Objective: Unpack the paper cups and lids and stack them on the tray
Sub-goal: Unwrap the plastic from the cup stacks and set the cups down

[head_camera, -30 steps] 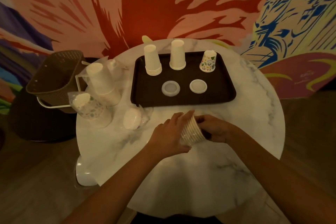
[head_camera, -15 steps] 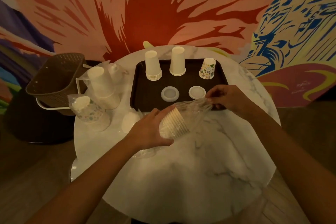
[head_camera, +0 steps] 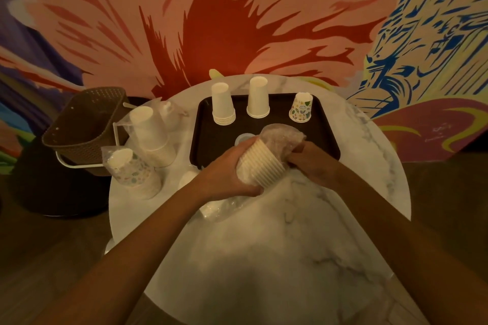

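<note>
Clear plastic wrap (head_camera: 284,137) is pinched by the right hand (head_camera: 314,163) while the left hand (head_camera: 224,174) grips the cup stack (head_camera: 262,166), probably bracing it so the wrap pulls free.

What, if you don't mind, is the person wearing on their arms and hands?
Nothing visible. The left forearm and right forearm are bare to the frame's edge, with no sleeves. The left hand and right hand show no gloves, watch, bracelet or ring, though dim light could hide a thin one.

Left hand (head_camera: 227,174) grips cup stack (head_camera: 261,166); right hand (head_camera: 314,163) apparently pinches wrapper (head_camera: 282,137).
</note>
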The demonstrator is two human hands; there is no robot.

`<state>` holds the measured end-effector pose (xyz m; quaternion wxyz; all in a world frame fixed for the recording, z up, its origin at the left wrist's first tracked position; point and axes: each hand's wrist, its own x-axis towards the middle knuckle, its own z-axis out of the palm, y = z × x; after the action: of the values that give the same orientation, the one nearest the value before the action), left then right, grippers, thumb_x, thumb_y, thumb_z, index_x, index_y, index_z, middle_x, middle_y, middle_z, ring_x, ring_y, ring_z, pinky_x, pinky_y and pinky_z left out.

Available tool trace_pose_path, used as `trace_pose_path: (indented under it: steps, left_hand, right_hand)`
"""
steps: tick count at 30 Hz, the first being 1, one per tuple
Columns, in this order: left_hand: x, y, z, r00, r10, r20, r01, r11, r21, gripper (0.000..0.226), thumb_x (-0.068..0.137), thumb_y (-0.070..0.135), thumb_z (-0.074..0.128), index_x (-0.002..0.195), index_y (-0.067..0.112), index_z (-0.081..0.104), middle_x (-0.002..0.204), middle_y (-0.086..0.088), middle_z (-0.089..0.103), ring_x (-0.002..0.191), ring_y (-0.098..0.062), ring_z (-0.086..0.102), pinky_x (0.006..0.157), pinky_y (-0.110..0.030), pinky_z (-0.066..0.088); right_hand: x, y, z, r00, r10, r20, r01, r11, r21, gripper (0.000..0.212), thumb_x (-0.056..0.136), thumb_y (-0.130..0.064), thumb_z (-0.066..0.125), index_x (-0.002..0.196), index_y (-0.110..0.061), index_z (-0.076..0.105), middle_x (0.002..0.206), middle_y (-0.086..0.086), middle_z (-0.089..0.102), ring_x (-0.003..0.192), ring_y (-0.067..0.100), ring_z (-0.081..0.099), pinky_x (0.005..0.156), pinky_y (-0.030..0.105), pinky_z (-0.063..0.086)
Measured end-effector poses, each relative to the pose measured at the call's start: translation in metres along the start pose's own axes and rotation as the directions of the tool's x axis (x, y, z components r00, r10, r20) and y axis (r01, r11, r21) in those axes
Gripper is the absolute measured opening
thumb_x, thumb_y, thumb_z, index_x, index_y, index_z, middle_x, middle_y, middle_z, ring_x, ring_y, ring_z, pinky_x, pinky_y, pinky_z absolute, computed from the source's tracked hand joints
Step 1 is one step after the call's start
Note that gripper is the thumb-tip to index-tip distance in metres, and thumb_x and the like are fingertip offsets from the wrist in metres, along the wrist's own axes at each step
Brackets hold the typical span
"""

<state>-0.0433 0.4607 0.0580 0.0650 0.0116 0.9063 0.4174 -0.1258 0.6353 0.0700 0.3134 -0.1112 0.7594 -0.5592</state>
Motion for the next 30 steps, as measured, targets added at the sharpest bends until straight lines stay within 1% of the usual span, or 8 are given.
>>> trace_pose_path:
  steps: [7,9,11,14,18,24,27,30]
  left_hand:
    - [0.008,0.003,0.002,0.999,0.039,-0.005,-0.039,0.999,-0.001,0.098,0.067,0.023,0.080,0.143,0.031,0.018,0.140,0.006,0.036,0.121,-0.004,0.037,0.101,-0.025,0.036]
    - [0.010,0.001,0.001,0.999,0.046,-0.006,-0.046,0.999,-0.002,0.098,0.066,0.022,0.081,0.142,0.032,0.019,0.140,0.007,0.037,0.121,-0.003,0.037,0.100,-0.025,0.037]
    - [0.009,-0.006,-0.003,0.999,0.034,-0.028,-0.034,0.999,-0.010,0.099,0.064,0.022,0.082,0.141,0.035,0.020,0.139,0.008,0.037,0.121,-0.004,0.036,0.100,-0.029,0.040]
    - [0.006,-0.020,-0.011,0.996,-0.022,-0.088,0.021,1.000,-0.014,0.103,0.060,0.026,0.084,0.139,0.040,0.020,0.140,0.009,0.034,0.125,-0.009,0.035,0.102,-0.037,0.040]
    - [0.002,-0.021,-0.019,0.998,-0.024,-0.059,0.022,0.999,-0.035,0.100,0.062,0.023,0.084,0.135,0.044,0.018,0.132,0.016,0.033,0.121,-0.007,0.033,0.101,-0.031,0.037]
    - [0.009,-0.011,-0.023,0.978,-0.159,0.132,0.175,0.978,-0.116,0.100,0.068,0.024,0.080,0.141,0.038,0.014,0.130,0.010,0.032,0.122,-0.015,0.035,0.100,-0.034,0.040]
    - [0.011,-0.001,-0.020,0.907,-0.229,0.354,0.329,0.909,-0.256,0.094,0.071,0.026,0.074,0.141,0.036,0.012,0.126,0.009,0.035,0.123,-0.016,0.034,0.101,-0.032,0.037]
    - [0.017,0.015,-0.005,0.851,-0.210,0.481,0.388,0.869,-0.307,0.060,0.084,0.015,0.062,0.123,0.039,0.022,0.110,0.015,0.041,0.111,-0.010,0.037,0.093,-0.024,0.037]
  right_hand:
    - [0.001,-0.007,-0.002,0.999,-0.007,-0.041,-0.002,0.975,-0.222,0.029,0.090,0.003,0.045,0.117,0.012,0.052,0.114,0.029,0.058,0.112,0.044,0.052,0.064,0.013,0.042]
    - [-0.001,-0.009,-0.006,0.996,-0.032,-0.087,0.012,0.976,-0.216,0.027,0.090,0.001,0.047,0.113,0.013,0.054,0.115,0.033,0.058,0.105,0.044,0.056,0.069,0.021,0.045]
    - [-0.003,-0.011,-0.018,0.983,-0.089,-0.161,0.050,0.972,-0.231,0.024,0.092,-0.009,0.049,0.112,0.002,0.058,0.101,0.021,0.064,0.083,0.025,0.061,0.072,0.019,0.048]
    - [-0.002,-0.004,-0.047,0.939,-0.170,-0.299,0.077,0.951,-0.299,0.017,0.092,-0.012,0.052,0.103,-0.003,0.061,0.077,0.005,0.060,0.061,0.008,0.051,0.052,0.005,0.042]
    - [0.002,0.016,-0.072,0.925,-0.165,-0.343,0.031,0.931,-0.364,0.012,0.090,-0.014,0.056,0.095,-0.006,0.063,0.065,-0.001,0.057,0.059,0.010,0.050,0.059,0.023,0.042]
    - [0.002,0.037,-0.078,0.884,-0.167,-0.437,0.039,0.957,-0.287,0.010,0.087,-0.013,0.059,0.097,-0.011,0.060,0.082,0.010,0.061,0.068,0.017,0.055,0.055,0.010,0.043]
    - [-0.017,0.041,-0.063,0.803,-0.337,-0.492,0.110,0.894,-0.433,0.045,0.078,-0.017,0.071,0.120,-0.014,0.052,0.107,0.005,0.052,0.098,0.022,0.052,0.079,0.025,0.044]
    - [-0.036,0.045,-0.039,0.915,-0.387,-0.114,0.180,0.645,-0.743,0.099,0.066,-0.041,0.078,0.144,-0.024,0.018,0.149,0.003,0.022,0.139,0.021,0.018,0.114,0.037,0.019]
